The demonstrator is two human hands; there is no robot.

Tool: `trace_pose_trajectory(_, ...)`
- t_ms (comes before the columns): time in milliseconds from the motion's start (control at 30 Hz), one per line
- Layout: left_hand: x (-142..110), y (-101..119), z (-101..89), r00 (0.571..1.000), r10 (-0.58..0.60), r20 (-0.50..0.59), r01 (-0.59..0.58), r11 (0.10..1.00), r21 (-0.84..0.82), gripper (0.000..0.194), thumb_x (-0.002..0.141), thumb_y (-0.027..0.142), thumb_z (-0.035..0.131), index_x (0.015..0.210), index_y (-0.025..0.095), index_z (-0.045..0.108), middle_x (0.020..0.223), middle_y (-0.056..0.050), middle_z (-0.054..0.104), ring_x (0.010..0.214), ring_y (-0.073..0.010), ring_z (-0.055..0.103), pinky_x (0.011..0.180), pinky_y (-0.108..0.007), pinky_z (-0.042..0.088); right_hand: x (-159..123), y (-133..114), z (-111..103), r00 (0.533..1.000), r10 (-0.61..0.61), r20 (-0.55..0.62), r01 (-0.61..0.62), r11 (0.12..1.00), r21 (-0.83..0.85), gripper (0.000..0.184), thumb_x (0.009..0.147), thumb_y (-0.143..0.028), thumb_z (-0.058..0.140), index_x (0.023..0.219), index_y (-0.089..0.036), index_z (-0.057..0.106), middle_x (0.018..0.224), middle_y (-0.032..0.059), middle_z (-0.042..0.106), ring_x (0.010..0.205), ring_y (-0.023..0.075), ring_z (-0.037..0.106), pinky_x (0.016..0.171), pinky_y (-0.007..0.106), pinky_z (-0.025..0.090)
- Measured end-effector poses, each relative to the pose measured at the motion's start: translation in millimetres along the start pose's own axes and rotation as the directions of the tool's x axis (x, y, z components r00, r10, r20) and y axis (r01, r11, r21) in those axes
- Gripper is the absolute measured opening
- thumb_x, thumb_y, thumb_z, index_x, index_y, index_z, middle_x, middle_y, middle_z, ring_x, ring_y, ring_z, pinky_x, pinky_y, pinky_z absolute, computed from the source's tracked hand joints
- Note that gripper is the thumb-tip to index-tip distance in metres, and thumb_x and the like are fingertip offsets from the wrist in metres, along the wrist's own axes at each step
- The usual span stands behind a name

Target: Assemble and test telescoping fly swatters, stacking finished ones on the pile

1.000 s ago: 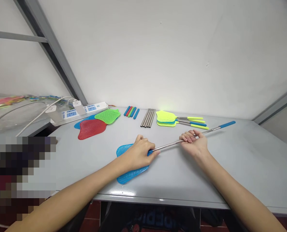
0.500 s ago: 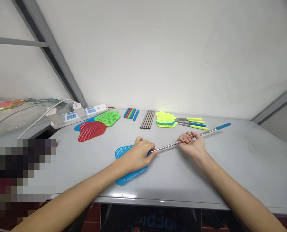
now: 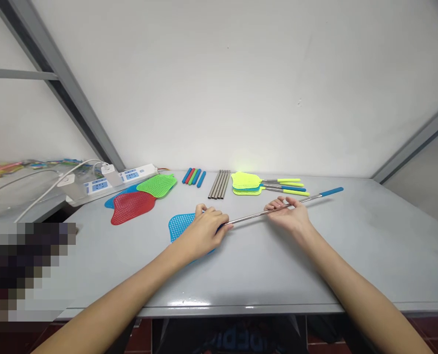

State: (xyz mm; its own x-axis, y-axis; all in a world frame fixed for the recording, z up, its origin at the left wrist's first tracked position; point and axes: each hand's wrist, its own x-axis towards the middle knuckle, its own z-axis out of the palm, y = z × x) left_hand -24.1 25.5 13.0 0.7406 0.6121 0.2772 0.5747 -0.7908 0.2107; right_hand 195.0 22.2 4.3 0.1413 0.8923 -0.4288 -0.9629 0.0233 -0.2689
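A blue fly swatter (image 3: 181, 226) with a long metal rod and a blue grip slants across the middle of the table, its grip end toward the right. My left hand (image 3: 206, 227) is closed around its neck, where the rod meets the perforated head, and covers part of that head. Farther along the rod, my right hand (image 3: 287, 215) is turned palm up with its fingers curled and thumb over the metal. The blue grip (image 3: 331, 191) sticks out beyond the right hand.
Behind the hands lie finished-looking swatters (image 3: 246, 180), several metal tubes (image 3: 219, 185) and several coloured grips (image 3: 194, 177). At left are a red swatter head (image 3: 133, 207), a green one (image 3: 157, 186) and a power strip (image 3: 139, 174). The wall (image 3: 219, 98) stands behind the table.
The view has shifted slightly. The blue swatter's head has tilted, so less of it shows beneath my left hand and forearm. Both hands still grip the swatter in about the same places.
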Motion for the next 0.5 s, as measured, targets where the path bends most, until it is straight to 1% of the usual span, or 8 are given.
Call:
trace_pose_trajectory(100, 1, -1, 0.5, 1.000, 0.005, -0.001, -0.005, 1.000, 0.018, 0.027, 0.085, 0.028, 0.029, 0.065, 0.017, 0.045, 0.064, 0.001, 0.051, 0.068, -0.0132, 0.042, 0.072, -0.032, 0.021, 0, -4, 1, 1.000, 0.027, -0.015, -0.028, 0.999, -0.015, 0.006, 0.067, -0.024, 0.028, 0.062, -0.020, 0.026, 0.049, -0.0045, 0.026, 0.038, 0.0099, 0.032, 0.036, 0.024, 0.031)
trace_pose_trajectory(200, 1, -3, -0.4, 1.000, -0.009, -0.015, 0.010, 1.000, 0.027, 0.028, 0.084, 0.029, 0.030, 0.065, 0.017, 0.045, 0.063, 0.001, 0.051, 0.067, -0.0130, 0.042, 0.071, -0.032, 0.021, 0, -12, 2, 0.999, 0.001, -0.033, -0.004, 0.996, -0.090, 0.006, 0.066, -0.025, 0.026, 0.064, -0.020, 0.029, 0.052, -0.0023, 0.032, 0.040, 0.0120, 0.037, 0.035, 0.026, 0.031)
trace_pose_trajectory(267, 2, -5, -1.6, 0.999, -0.019, -0.028, 0.020, 0.999, 0.031, 0.028, 0.084, 0.030, 0.031, 0.064, 0.017, 0.045, 0.063, 0.001, 0.051, 0.067, -0.0129, 0.042, 0.072, -0.032, 0.021, 1, -18, 3, 0.998, -0.031, -0.047, 0.027, 0.995, -0.093, 0.005, 0.066, -0.024, 0.027, 0.065, -0.020, 0.030, 0.052, -0.0021, 0.032, 0.040, 0.0122, 0.037, 0.035, 0.026, 0.031)
trace_pose_trajectory(367, 2, -8, -3.1, 0.999, -0.028, -0.044, 0.030, 0.999, 0.035, 0.026, 0.084, 0.031, 0.032, 0.066, 0.017, 0.045, 0.064, 0.001, 0.051, 0.069, -0.0134, 0.043, 0.073, -0.032, 0.021, 2, -25, 4, 0.996, -0.057, -0.063, 0.054, 0.998, -0.041, 0.006, 0.065, -0.024, 0.027, 0.065, -0.020, 0.032, 0.053, -0.0021, 0.033, 0.040, 0.0117, 0.037, 0.035, 0.026, 0.031)
trace_pose_trajectory(500, 2, -9, -3.0, 0.998, -0.039, -0.049, 0.040, 0.999, 0.023, 0.023, 0.082, 0.030, 0.035, 0.067, 0.018, 0.047, 0.065, 0.001, 0.052, 0.072, -0.0144, 0.043, 0.074, -0.033, 0.020, 4, -31, 3, 0.997, -0.080, -0.020, 0.078, 0.993, -0.089, 0.006, 0.064, -0.023, 0.026, 0.063, -0.021, 0.031, 0.053, -0.0025, 0.032, 0.039, 0.0122, 0.036, 0.035, 0.027, 0.031)
